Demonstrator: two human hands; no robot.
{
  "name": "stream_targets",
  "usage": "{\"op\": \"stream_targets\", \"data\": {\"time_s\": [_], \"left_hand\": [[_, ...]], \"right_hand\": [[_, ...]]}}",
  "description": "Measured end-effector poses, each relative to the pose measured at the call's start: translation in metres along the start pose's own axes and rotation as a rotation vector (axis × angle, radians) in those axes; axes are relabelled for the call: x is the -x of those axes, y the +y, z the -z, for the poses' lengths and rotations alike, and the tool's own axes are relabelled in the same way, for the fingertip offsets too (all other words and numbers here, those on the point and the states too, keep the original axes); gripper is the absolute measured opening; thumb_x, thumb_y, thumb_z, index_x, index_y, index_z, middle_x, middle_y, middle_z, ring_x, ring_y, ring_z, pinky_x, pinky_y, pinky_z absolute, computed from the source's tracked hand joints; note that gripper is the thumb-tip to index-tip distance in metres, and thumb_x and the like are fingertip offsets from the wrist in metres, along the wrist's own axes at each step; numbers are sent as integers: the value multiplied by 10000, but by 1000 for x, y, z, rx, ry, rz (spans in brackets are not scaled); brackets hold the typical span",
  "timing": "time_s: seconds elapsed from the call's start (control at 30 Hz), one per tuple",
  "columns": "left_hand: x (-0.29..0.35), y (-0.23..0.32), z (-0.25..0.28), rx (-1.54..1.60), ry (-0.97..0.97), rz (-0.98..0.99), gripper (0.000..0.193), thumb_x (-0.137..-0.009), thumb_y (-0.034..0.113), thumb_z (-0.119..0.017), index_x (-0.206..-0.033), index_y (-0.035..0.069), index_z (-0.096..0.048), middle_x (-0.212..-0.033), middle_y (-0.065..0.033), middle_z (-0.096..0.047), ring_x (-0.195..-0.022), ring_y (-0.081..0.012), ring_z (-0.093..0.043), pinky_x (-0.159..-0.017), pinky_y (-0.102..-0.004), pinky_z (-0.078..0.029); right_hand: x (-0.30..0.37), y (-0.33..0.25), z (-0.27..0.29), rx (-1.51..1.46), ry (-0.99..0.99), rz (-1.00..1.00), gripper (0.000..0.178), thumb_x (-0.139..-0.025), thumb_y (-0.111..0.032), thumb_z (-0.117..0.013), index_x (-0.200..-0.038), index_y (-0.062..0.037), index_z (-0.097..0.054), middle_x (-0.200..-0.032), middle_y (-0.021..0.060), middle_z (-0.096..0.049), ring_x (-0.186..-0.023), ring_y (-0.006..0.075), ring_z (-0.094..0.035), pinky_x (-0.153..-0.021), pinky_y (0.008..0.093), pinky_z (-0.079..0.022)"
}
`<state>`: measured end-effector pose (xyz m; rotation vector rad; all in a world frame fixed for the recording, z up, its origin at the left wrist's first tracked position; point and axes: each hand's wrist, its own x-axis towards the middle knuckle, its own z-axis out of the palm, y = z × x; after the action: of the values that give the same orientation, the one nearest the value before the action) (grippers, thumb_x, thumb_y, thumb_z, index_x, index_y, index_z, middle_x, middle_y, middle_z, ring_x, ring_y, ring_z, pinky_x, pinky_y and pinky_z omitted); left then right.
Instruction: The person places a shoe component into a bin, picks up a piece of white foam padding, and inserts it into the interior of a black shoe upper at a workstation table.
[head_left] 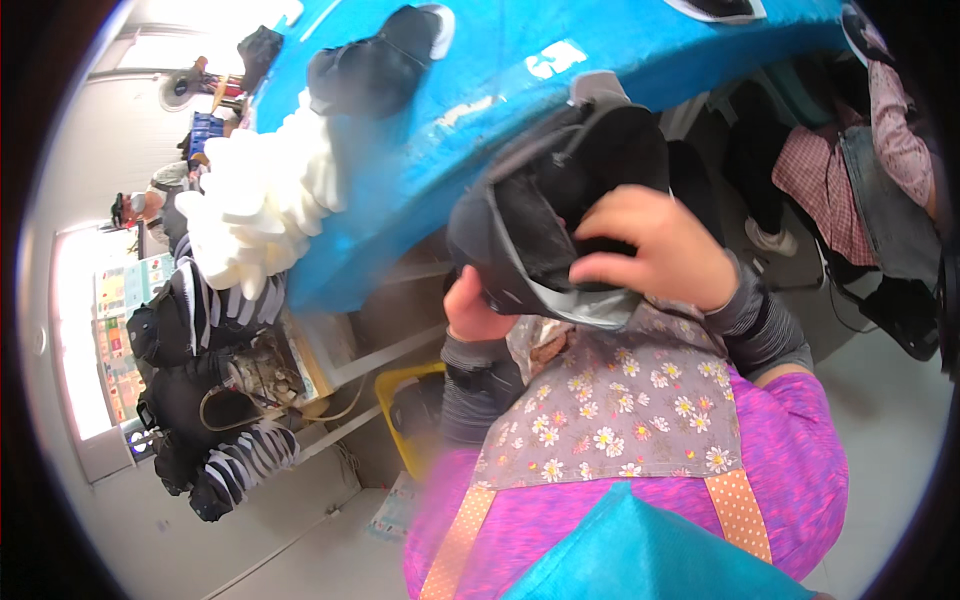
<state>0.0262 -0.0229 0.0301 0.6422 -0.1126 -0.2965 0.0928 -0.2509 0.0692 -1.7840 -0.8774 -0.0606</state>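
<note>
A dark cap [520,215] is held in front of me, its hollow inside turned up toward me and a pale silvery lining edge showing along its near rim. My left hand [478,308] is closed on the cap's near left edge, thumb on the outside. From the right, my right hand [660,245] reaches over the opening with bent fingers and thumb at the inner edge; its fingertips are partly hidden in the dark inside. Beyond it, a pale piece [597,86] sticks out at the cap's far side.
A blue-covered table [480,60] lies ahead, bearing another dark cap [375,65] and a pile of white molded pieces [265,195]. Striped and black items [190,310] hang at the left, near a yellow bin [400,420]. Another person in a checked garment [825,175] sits at the right.
</note>
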Motion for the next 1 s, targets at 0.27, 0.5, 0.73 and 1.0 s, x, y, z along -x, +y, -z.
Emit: {"op": "stream_targets", "data": {"time_s": [0.27, 0.5, 0.73, 1.0], "left_hand": [[7, 2, 19, -2, 104, 39, 687, -888, 333, -617, -1429, 14, -337, -1399, -138, -475, -1270, -292, -475, -1065, -433, -376], [15, -9, 17, -98, 58, 156, 639, -920, 320, -604, -1416, 2, -356, -1400, -131, -475, -1263, -299, -481, -1072, -448, -369], [12, -11, 27, -147, 108, 107, 609, -950, 368, -545, -1421, 25, -366, -1415, -131, -463, -1278, -308, -467, -1081, -478, -352], [28, -14, 47, 291, -87, -54, 693, -892, 379, -585, -1435, 21, -345, -1427, -143, -446, -1297, -311, -444, -1092, -468, -336]], "right_hand": [[-2, -4, -26, -41, -66, 49, 200, -791, -131, -704, -732, -3, -562, -748, 151, -557, -727, 339, -564, -648, 399, -465], [-5, 9, -28, -715, -111, -510, 189, -906, -130, -615, -989, 40, -624, -873, 128, -666, -782, 171, -646, -699, 291, -496], [-5, 35, -36, -1141, -21, -907, 211, -924, -286, -608, -877, -80, -621, -710, -21, -578, -587, 68, -545, -543, 207, -443], [2, 3, -13, -614, -201, -569, 332, -968, -286, -567, -949, 36, -643, -795, 14, -625, -719, 67, -551, -663, 231, -468]]}}
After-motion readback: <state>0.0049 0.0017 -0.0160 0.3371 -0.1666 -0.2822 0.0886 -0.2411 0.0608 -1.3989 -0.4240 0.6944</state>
